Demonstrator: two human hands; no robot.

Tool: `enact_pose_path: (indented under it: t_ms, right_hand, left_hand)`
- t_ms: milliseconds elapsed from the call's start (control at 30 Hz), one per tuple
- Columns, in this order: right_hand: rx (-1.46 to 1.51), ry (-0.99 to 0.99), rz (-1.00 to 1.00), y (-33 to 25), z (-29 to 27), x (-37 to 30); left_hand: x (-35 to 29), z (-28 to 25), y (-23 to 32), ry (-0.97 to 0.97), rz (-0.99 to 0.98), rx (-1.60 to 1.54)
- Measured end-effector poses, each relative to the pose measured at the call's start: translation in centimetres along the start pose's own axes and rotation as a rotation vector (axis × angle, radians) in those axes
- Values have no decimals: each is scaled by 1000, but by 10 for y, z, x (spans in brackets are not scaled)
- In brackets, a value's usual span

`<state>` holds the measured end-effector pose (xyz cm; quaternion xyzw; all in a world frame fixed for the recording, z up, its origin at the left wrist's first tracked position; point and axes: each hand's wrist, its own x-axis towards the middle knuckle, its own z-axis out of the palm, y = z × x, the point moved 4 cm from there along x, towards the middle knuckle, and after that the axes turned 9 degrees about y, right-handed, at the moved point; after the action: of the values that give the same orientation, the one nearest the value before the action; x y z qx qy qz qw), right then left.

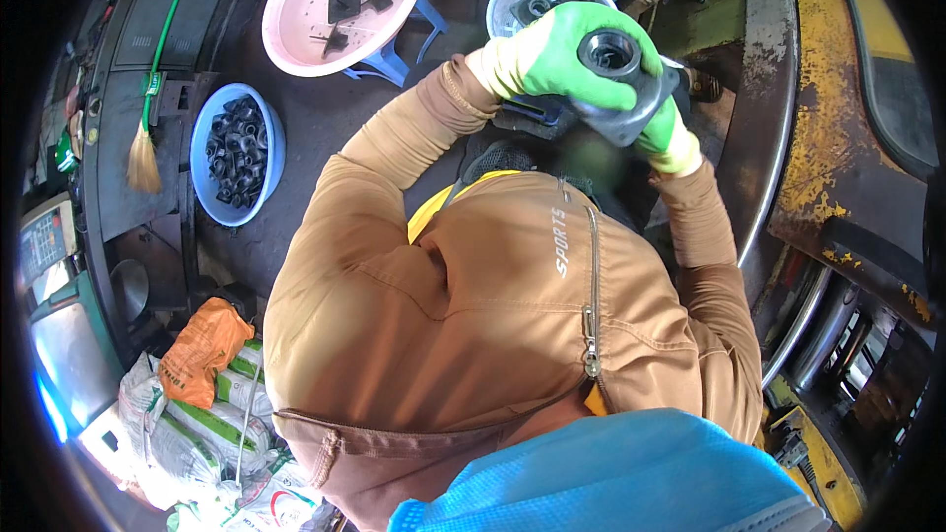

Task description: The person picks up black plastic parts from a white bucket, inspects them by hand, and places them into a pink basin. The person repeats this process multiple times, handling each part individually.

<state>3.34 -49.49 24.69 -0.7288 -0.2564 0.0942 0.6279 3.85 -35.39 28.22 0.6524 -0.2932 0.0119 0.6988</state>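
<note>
Both my hands wear bright green gloves and hold a grey metal flanged part with a round bore, raised in front of my chest. My left hand wraps over its top and left side. My right hand grips its lower right edge. Just behind the part sits a pale blue basin with dark metal pieces in it. My tan jacket and a blue cloth fill the lower middle of the view.
A pink basin with a few black parts rests on a blue stool. A blue tub full of black parts stands at left, near a broom. Filled sacks lie lower left. A rusty yellow machine curves along the right.
</note>
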Motion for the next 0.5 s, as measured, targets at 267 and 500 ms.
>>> enact_pose_path:
  t_ms: [267, 500]
  right_hand:
    - [-194, 208, -163, -3, 9, 2]
    - [-218, 33, -194, -29, 5, 4]
  left_hand:
    - [-5, 4, 7, 239, 128, 214]
    - [-2, -3, 9, 97, 145, 127]
